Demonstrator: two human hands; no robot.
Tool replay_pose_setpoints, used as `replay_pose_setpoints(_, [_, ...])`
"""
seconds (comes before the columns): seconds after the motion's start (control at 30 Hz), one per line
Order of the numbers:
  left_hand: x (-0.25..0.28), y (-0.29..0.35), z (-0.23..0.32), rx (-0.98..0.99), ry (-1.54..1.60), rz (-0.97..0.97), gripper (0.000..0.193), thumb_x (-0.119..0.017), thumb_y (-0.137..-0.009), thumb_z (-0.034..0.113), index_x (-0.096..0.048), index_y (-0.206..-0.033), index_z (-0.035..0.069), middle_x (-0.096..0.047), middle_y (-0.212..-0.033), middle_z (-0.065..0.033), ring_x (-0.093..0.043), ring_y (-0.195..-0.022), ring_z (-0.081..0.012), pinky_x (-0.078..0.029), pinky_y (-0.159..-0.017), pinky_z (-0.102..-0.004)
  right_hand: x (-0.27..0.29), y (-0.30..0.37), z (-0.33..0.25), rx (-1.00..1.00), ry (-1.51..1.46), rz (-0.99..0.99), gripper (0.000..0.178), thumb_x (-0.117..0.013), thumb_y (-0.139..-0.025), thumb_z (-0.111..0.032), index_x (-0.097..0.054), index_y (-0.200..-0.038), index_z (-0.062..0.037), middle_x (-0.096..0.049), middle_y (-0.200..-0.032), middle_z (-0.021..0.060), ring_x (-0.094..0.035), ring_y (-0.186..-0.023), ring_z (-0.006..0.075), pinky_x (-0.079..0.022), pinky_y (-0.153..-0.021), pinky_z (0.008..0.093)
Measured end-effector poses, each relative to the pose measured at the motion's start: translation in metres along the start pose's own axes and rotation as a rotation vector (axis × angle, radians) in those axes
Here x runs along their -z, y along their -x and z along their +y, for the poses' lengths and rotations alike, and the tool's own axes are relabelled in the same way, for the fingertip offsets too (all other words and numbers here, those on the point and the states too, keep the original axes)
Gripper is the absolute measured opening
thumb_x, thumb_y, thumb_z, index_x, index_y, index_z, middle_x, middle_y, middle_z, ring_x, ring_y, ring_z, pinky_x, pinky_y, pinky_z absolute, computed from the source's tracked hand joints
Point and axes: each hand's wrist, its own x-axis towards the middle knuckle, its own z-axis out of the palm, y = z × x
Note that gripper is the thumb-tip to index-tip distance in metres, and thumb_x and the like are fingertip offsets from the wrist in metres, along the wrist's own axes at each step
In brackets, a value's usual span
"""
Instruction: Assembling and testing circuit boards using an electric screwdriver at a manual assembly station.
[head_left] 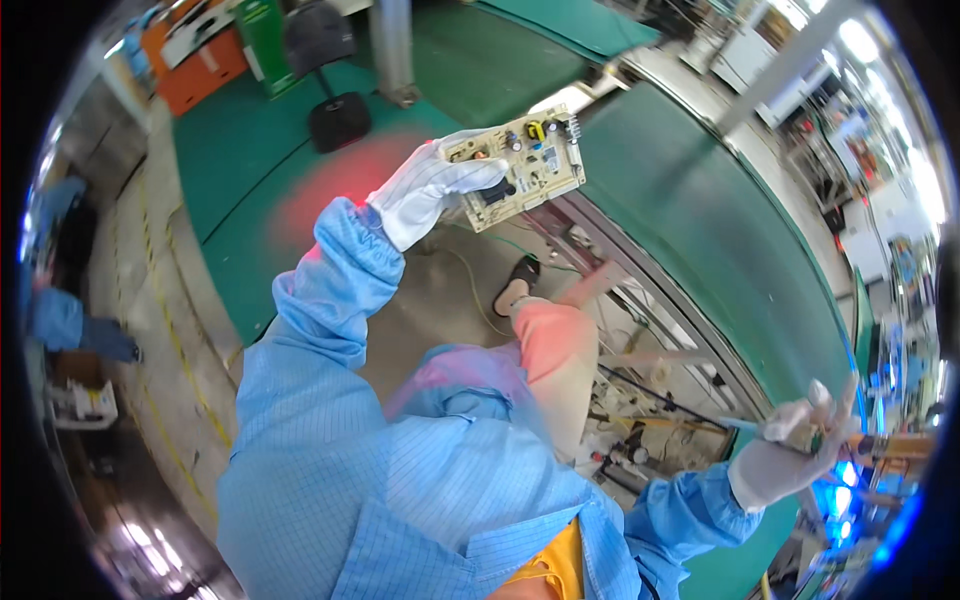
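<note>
Circuit board [550, 175]: one, pale tan, roughly rectangular, populated side showing; held up ahead of the person, tilted, beside the near end of the green belt [690, 200].
Fittings on board: a yellow-wrapped component [535, 131], a black block [495, 192] partly under the thumb, pale upright pins [573, 130] along the far right edge, and assorted small parts.
Left hand [430, 190]: white-gloved, closed on the board's left end, thumb [480, 175] laid over the face; fingers behind hidden from where I stood.
Right hand [785, 465]: white-gloved, well apart from the board, out to the person's right, some fingers raised and separated; a slim light-blue rod [740, 425] met its edge. Whether it was gripped, I could not tell.
Weight, by judgement: light, easily borne one-handed, though the taller parts probably made it uneven.
Stiffness, by judgement: rigid panel, apt to crack or strain solder joints if flexed.
Surface, by judgement: smooth edges, likely a little slippery under glove fabric; the pins could have snagged it.
Fragile points: standing components and pins, unsuited to pressure.
Best hold: opposite bare edges or corners, thumb clear of the parts.
</note>
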Motion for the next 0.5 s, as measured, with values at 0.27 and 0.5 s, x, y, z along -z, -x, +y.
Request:
replay_pose_setpoints(0.27, [0.072, 0.075, 0.040, 0.129, 0.382, 0.296, 0.050, -0.067, -0.089, 0.020, -0.050, -0.130, -0.001, -0.062, -0.120, -0.0085, -0.062, -0.107, -0.0169, -0.050, -0.095, -0.0326, -0.021, -0.008, 0.007, -0.067, -0.064, 0.082, 0.064, -0.051, -0.098, -0.032, -0.027, -0.144, 0.0066, -0.045, -0.085, 0.0070, -0.039, -0.049, 0.0091, -0.031, -0.040, 0.0179])
replay_pose_setpoints(0.5, [0.111, 0.091, 0.043, 0.049, 0.463, 0.404, 0.045, -0.063, -0.092, 0.022, -0.050, -0.129, -0.001, -0.061, -0.121, -0.0100, -0.062, -0.109, -0.0201, -0.050, -0.097, -0.0361, -0.009, -0.012, 0.017, -0.076, -0.123, 0.032, 0.062, -0.050, -0.100, -0.034, -0.029, -0.142, 0.0060, -0.045, -0.085, 0.0070, -0.039, -0.052, 0.0088, -0.034, -0.037, 0.0195])
